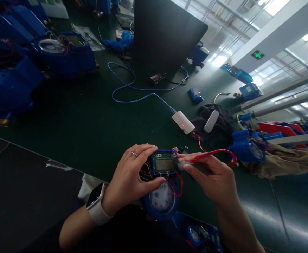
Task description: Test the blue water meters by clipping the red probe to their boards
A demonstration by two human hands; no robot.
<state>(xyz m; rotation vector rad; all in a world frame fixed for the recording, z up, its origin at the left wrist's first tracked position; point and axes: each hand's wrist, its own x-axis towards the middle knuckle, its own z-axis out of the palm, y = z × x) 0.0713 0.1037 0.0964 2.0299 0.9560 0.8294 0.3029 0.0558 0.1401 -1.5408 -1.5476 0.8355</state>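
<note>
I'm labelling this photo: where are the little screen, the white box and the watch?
Little screen (165, 164), head view: middle of its glass.
White box (181, 121), head view: top face.
Watch (99, 212), head view: pale strap.

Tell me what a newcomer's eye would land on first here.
Probably the two hands at bottom centre: the left hand steadies a blue meter with a small display, while the right hand holds the end of a red cable at its side. Next, perhaps, the big dark panel standing at the top centre, and the white box with glowing red lights, right of centre, a blue cord running from it.
</note>
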